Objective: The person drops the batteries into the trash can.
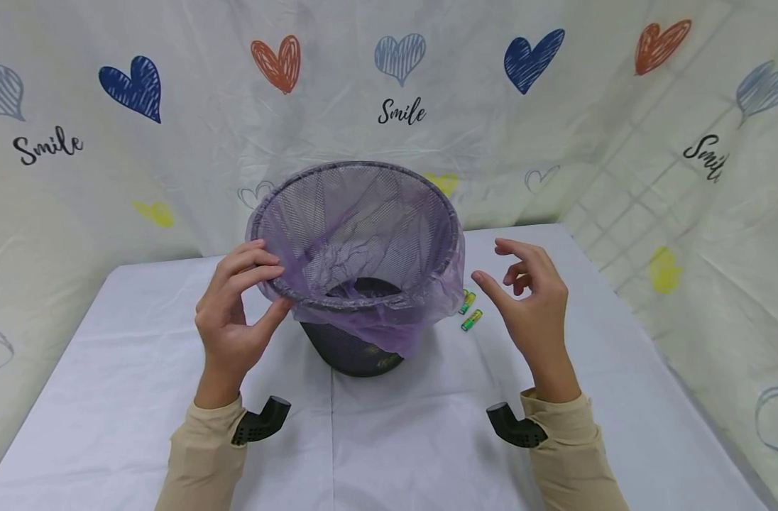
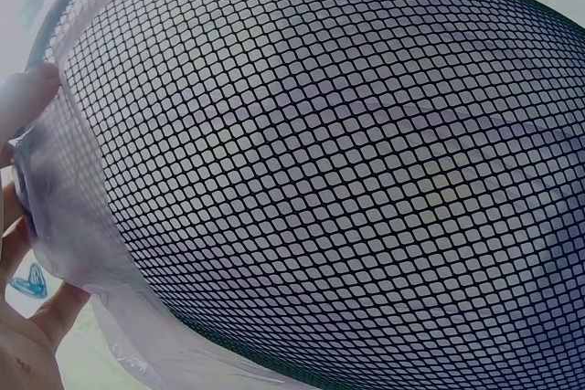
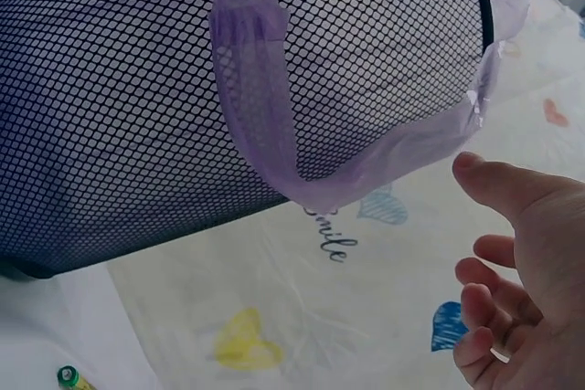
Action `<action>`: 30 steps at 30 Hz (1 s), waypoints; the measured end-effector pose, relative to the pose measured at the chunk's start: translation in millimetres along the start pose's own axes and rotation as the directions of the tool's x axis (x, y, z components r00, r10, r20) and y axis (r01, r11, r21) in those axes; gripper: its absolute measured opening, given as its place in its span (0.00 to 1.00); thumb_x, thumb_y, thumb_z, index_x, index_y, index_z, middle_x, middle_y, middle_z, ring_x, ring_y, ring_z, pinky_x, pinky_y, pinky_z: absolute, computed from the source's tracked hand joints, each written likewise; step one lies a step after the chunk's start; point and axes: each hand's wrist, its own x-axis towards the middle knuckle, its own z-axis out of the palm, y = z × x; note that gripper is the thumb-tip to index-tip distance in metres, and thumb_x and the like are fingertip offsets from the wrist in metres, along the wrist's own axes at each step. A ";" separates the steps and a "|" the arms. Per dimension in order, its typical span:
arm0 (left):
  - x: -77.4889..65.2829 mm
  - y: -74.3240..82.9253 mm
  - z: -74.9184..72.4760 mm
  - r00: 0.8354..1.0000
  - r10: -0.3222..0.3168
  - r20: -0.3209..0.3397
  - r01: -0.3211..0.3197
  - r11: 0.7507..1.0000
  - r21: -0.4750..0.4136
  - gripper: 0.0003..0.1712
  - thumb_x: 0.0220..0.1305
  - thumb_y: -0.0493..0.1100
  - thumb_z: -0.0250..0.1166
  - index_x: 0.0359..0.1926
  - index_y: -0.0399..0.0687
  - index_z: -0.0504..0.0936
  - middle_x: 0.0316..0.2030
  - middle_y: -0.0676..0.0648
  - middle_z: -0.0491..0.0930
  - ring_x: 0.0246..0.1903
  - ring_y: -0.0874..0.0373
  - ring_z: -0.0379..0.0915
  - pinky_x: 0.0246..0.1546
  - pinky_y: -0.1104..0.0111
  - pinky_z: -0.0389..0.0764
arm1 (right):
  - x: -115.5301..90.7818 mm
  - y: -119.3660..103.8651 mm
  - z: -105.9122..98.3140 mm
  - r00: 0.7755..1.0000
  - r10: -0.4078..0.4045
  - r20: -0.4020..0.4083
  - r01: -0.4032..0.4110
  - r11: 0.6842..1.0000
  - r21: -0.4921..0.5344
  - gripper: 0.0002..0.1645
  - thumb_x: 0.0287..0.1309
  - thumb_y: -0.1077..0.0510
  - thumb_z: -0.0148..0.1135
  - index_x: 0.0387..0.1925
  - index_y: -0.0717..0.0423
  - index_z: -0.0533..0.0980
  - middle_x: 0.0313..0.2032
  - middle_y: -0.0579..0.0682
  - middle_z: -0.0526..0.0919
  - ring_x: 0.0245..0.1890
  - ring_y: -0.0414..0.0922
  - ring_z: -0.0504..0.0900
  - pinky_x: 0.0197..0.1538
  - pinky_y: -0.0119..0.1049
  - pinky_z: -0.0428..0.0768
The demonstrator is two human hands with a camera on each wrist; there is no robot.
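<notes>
- Head view: left grip [image 1: 232, 319] pinches translucent purple plastic bag [image 1: 436, 301] onto round black mesh bin [image 1: 347, 349], probably so it won't slip
- right grip [image 1: 534, 292] loosely spread, touching nothing

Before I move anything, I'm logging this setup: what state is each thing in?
Bin: standing upright, top open
Bag: lining the bin, folded outward over its top, the overhang uneven; whether it reaches the bottom is unclear
Cloth: spread out, creased
Batteries: lying loose on the cloth
Left grip: holding the bag at the bin's top edge
Right grip: holding nothing
Sheet: hung up, wrinkled
</notes>
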 end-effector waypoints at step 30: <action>1.7 -2.1 1.8 1.000 0.017 -0.015 -0.017 1.000 -0.015 0.18 0.49 0.40 0.69 0.32 0.24 0.79 0.37 0.33 0.78 0.49 0.38 0.70 0.60 0.55 0.70 | 4.5 -10.1 -1.4 0.997 0.078 0.023 -0.077 0.996 -0.050 0.26 0.43 0.67 0.69 0.49 0.64 0.75 0.41 0.61 0.78 0.26 0.50 0.69 0.27 0.24 0.66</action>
